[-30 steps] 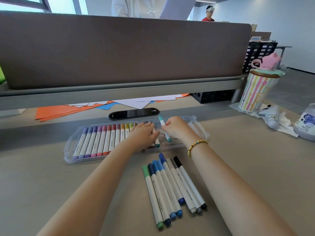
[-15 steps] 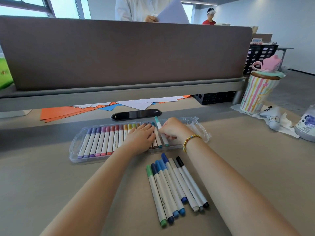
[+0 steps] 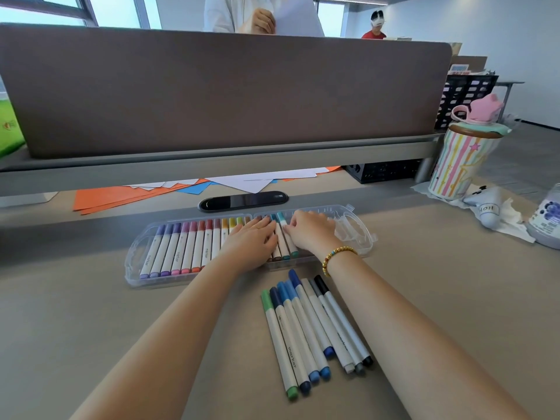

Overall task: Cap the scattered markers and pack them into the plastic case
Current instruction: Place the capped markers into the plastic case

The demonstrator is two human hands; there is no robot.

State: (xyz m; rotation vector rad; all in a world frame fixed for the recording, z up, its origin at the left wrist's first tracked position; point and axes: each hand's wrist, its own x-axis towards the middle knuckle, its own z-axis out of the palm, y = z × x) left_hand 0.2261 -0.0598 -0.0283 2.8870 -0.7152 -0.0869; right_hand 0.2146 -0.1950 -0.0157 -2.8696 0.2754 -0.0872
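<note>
Beyond the hands lies a black oval device [image 3: 243, 201], with orange paper [image 3: 121, 197] to its left. Far right of them stands a striped bottle [image 3: 457, 159].

Clear glossy plastic case [image 3: 136, 262] on matt desk [image 3: 91, 328].

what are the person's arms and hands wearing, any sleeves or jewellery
Both forearms are bare, with no sleeves in view. The right hand has a bracelet of round gold-coloured beads at the wrist, with one or two blue-green beads among them. The left hand has a thin ring on one finger. No watch or gloves show.
</note>
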